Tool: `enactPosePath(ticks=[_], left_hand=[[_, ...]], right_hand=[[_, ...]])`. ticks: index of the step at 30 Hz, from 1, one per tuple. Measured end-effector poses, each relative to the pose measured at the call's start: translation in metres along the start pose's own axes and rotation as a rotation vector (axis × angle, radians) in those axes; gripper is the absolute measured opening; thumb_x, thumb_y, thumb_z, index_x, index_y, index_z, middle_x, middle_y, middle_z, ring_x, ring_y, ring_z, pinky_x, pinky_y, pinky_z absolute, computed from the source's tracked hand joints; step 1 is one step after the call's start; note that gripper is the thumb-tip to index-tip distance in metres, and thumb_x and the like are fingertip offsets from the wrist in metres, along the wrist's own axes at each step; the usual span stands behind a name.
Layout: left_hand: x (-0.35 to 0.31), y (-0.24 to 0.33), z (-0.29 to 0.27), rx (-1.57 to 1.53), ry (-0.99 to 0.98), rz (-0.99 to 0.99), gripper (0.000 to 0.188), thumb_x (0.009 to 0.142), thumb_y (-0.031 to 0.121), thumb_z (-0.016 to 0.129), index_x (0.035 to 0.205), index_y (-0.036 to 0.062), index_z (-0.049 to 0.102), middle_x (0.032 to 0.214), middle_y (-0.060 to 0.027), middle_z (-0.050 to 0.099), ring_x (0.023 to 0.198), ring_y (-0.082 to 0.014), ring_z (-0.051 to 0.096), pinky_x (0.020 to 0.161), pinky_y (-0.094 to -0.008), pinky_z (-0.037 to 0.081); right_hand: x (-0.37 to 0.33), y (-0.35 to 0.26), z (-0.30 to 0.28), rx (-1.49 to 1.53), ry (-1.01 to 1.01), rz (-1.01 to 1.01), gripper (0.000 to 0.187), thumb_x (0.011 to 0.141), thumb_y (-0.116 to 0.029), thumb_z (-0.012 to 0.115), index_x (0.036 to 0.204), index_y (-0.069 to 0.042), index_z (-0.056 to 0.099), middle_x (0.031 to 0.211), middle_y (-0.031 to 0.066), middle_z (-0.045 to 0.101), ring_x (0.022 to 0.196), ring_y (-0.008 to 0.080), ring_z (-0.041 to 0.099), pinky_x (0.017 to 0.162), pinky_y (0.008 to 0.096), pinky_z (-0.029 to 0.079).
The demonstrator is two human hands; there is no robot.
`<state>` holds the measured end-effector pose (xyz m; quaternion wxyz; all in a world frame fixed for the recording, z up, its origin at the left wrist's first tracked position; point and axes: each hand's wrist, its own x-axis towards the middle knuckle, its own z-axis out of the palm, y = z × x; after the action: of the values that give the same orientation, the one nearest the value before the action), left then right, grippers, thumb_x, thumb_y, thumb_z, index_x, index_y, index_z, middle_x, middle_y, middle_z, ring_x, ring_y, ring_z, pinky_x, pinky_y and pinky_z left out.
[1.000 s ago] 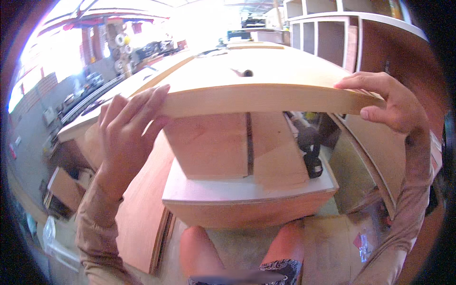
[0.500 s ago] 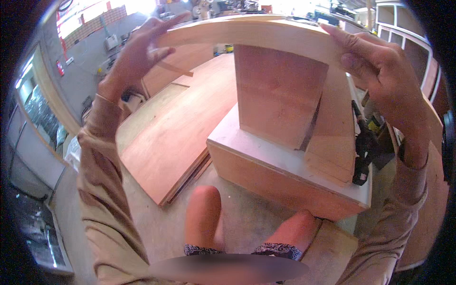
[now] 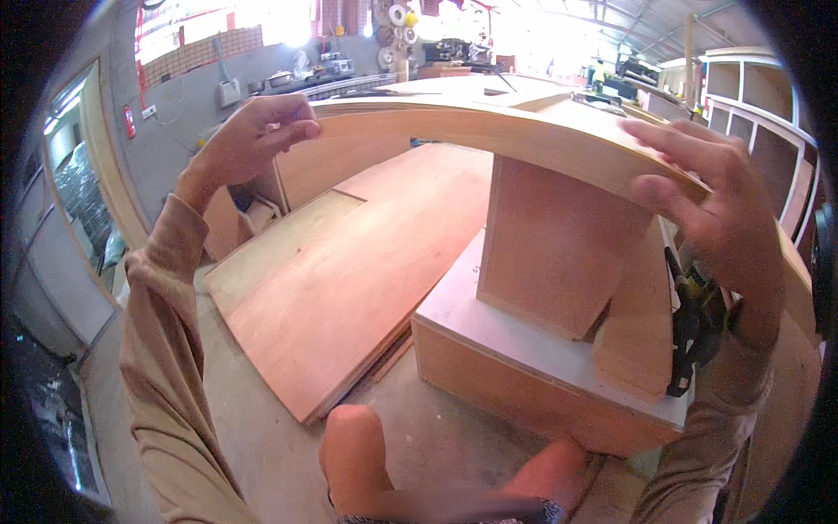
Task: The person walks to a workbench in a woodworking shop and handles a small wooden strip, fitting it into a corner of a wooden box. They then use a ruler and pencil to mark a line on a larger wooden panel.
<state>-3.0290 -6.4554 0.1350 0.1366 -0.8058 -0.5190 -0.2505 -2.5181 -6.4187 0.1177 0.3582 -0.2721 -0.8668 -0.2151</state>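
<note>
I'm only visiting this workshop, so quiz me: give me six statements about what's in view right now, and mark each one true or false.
1. The left hand and the right hand are at opposite ends of a long wooden edge. True.
2. The two hands touch each other. False: they are wide apart.
3. A large wooden sheet lies to the left of a white-topped box. True.
4. The large wooden sheet stands upright. False: it lies flat, low down.
5. An upright wooden panel stands on the box. True.
6. The long wooden edge is black. False: it is pale.
</note>
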Motion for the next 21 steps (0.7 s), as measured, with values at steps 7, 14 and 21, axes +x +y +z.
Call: enactPosePath(ticks=[7, 14, 21], left_hand=[[0.024, -0.042, 0.049, -0.056, 0.462, 0.224, 0.023, 0.099, 0.023, 0.082, 0.104, 0.0018, 0.075, 0.086, -0.0079, 0.071, 0.079, -0.0154, 0.065, 0.071, -0.0349, 0.053], [0.043, -0.079, 0.074, 0.022, 0.658, 0.612, 0.011, 0.095, 0.011, 0.081, 0.102, 0.0042, 0.075, 0.088, -0.0064, 0.070, 0.078, -0.0225, 0.064, 0.067, -0.0377, 0.053], [0.057, -0.097, 0.084, -0.073, 0.725, 0.668, 0.012, 0.090, 0.006, 0.084, 0.099, 0.0079, 0.077, 0.085, -0.0025, 0.067, 0.078, -0.0186, 0.060, 0.063, -0.0343, 0.050]], right_hand=[[0.118, -0.094, 0.116, 0.070, 0.111, -0.142, 0.041, 0.096, -0.016, 0.078, 0.135, -0.006, 0.078, 0.110, 0.0180, 0.079, 0.094, 0.0319, 0.075, 0.088, 0.0423, 0.059], [0.145, -0.122, 0.171, -0.164, 0.252, -0.073, 0.035, 0.093, -0.009, 0.081, 0.127, -0.014, 0.084, 0.105, 0.0071, 0.082, 0.087, 0.0211, 0.071, 0.078, 0.0368, 0.059], [0.147, -0.122, 0.181, -0.287, 0.305, -0.090, 0.037, 0.088, -0.011, 0.086, 0.124, -0.017, 0.086, 0.104, 0.0014, 0.082, 0.079, 0.0166, 0.063, 0.069, 0.0333, 0.056]])
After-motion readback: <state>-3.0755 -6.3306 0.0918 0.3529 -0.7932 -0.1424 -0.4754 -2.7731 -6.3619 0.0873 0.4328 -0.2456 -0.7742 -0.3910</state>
